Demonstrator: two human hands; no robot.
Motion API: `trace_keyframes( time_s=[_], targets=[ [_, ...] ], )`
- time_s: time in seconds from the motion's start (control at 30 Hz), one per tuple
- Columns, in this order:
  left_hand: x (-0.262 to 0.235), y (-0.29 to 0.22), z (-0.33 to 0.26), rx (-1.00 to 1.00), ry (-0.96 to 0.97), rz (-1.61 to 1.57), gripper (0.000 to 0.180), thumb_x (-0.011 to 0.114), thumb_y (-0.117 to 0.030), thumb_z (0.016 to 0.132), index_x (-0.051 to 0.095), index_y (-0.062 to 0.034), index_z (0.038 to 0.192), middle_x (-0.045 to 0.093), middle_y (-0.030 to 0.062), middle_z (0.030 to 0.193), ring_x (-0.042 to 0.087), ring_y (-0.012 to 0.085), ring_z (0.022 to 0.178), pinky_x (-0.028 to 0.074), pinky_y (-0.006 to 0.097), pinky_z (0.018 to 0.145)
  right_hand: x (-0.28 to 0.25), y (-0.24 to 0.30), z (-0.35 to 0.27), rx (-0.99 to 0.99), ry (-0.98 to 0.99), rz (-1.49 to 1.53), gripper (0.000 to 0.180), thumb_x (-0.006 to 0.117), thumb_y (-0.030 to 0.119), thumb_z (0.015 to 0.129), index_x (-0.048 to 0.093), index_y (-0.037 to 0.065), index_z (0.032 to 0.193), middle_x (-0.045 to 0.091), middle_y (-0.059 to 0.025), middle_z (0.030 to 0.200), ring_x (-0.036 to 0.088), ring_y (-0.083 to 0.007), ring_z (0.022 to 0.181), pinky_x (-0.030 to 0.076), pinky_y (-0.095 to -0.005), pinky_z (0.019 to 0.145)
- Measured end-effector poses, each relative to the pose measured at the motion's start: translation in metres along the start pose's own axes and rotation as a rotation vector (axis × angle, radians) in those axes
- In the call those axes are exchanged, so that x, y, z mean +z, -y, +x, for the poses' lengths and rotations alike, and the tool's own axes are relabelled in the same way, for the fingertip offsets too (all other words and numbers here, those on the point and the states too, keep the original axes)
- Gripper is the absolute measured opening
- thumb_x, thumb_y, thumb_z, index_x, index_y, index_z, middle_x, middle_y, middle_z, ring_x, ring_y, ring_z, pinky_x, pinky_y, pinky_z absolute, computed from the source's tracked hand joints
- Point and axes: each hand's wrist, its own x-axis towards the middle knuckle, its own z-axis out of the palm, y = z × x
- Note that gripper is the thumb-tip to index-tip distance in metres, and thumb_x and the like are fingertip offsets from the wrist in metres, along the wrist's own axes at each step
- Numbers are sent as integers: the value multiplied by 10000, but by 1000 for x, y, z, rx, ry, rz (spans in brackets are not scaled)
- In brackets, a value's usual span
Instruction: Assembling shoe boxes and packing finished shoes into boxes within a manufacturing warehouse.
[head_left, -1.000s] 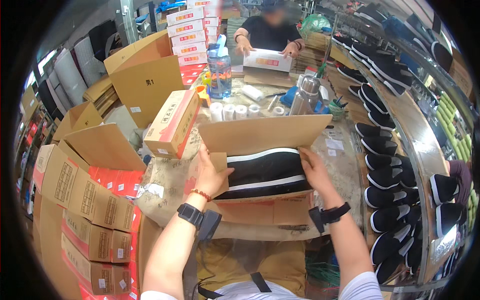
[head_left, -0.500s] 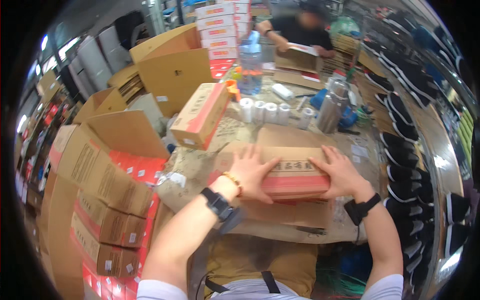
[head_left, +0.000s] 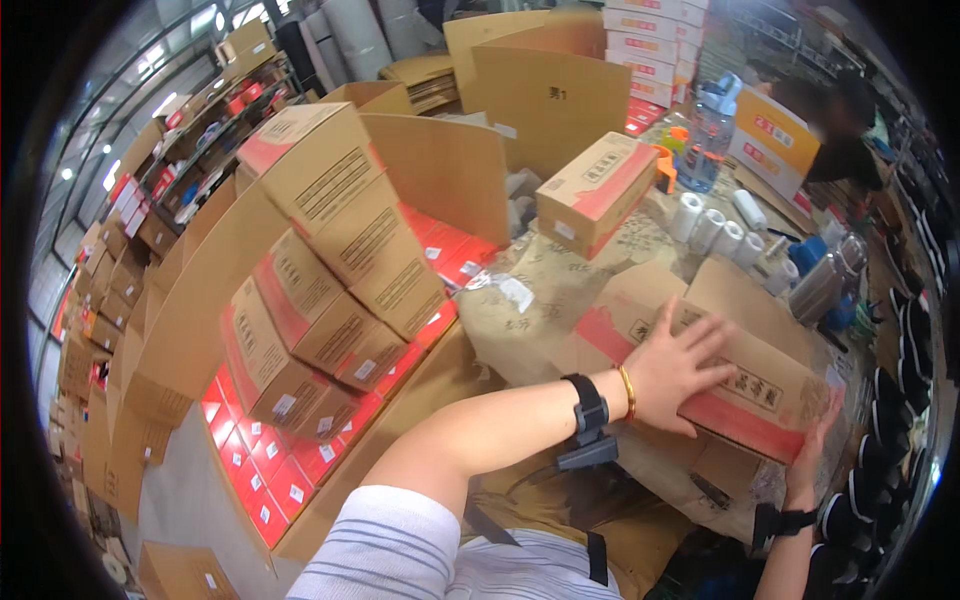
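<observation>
A closed cardboard shoe box (head_left: 730,385) with a red stripe lies on the worktable in front of me. My left hand (head_left: 680,365) lies flat on its lid with fingers spread, a black wrist device and a gold bangle on that arm. My right hand (head_left: 812,450) grips the box's right end from the side, a black band on its wrist. Both hands hold the box. Its contents are hidden.
A big open carton (head_left: 300,330) at my left holds several stacked shoe boxes. Another shoe box (head_left: 595,190), white tape rolls (head_left: 705,228) and a water bottle (head_left: 708,130) stand on the paper-covered table (head_left: 560,290). A person sits at the far right. Black shoes line the right edge.
The box that stood open with black shoes inside is now closed. My view has swung left, and both hands have stayed on the box, which now sits at the right of the picture.
</observation>
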Motion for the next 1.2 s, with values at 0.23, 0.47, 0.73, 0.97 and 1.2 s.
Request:
trace_keyframes(
  time_s=[0.23, 0.47, 0.73, 0.97, 1.2],
  targets=[
    [34, -22, -73, 16, -588, 226, 918, 849, -351, 607, 423, -199, 1406, 363, 132, 1439, 296, 314, 1369, 169, 534, 1136, -61, -45, -58, 413, 308, 475, 672, 556, 453, 903, 379, 44, 1407, 510, -132, 1332, 506, -291, 1217, 416, -458, 1023],
    [25, -105, -190, -576, -477, -1146, 760, 801, -313, 738, 451, -47, 1357, 516, 137, 1308, 430, 271, 1274, 351, 381, 1052, 150, 16, -135, 635, 739, 1041, 833, 519, 598, 883, 274, 41, 1453, 379, -127, 1448, 399, -295, 1291, 333, -468, 1083],
    [-128, -68, -355, -871, -1355, -1254, 715, 599, -308, 843, 295, -60, 1441, 445, 132, 1395, 482, 306, 1247, 438, 439, 1015, 297, 88, -158, -337, 1154, 240, 986, 770, 342, 759, 183, 35, 1490, 169, -291, 1468, 365, -430, 1255, 296, -489, 1046],
    [-269, 11, -464, -1248, -1668, -1052, 551, 622, -321, 800, 520, -95, 1292, 583, 89, 1236, 537, 281, 1129, 410, 484, 959, 276, 92, -152, 42, 1161, 238, 557, 716, 209, 817, 519, 36, 1308, 526, -161, 1245, 571, -277, 1065, 427, -349, 940],
    [-277, 37, -498, -1359, -1526, -1261, 537, 541, -374, 835, 540, -43, 1258, 614, 151, 1180, 598, 321, 1037, 482, 498, 887, 258, 69, -163, 10, 1095, 77, 404, 715, 165, 804, 615, 36, 1174, 611, -130, 1111, 612, -268, 980, 470, -340, 868]
  ],
)
